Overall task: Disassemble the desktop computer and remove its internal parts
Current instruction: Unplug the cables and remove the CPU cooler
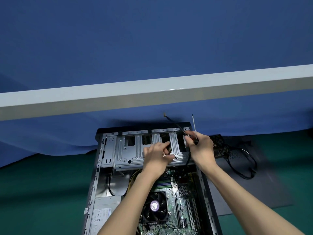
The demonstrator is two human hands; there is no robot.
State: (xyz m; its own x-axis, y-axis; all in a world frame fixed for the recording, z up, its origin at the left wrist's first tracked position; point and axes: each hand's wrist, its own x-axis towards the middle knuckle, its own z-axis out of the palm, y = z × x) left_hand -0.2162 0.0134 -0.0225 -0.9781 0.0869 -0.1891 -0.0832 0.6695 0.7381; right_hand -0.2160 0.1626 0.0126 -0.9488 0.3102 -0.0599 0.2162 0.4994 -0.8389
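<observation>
Nearest me, inside the open black-and-silver desktop computer case [100,167], sit the silver box-shaped power supply [103,216], the round black cooling fan with a purple sticker [155,206] and the green motherboard [183,206]. None of them is out yet, and the case lies flat on the green-topped bench [42,192]. Beyond them my left hand [155,156] rests on the ribbed silver metal drive cage [128,150], its fingers curled narrow at one of the cage's openings. Whether they pinch anything there I cannot tell. My right hand [200,146], at the cage's right end, holds the thin-shafted black-handled screwdriver [194,126] upright in curled fingers, while its fingertips touch the thin black cable [176,123] that rises past the case's far edge. I judge the step is freeing this cable so the cage can come out. To do it well I should steady the cage with the left, draw the cable through by its plug and not by the wire, and keep the screwdriver tip off the board. Farther right, on the flat grey side panel [254,192], lie a dark circuit card [218,145] and a looped black cord [245,168]. Behind everything hangs blue cloth [152,48].
</observation>
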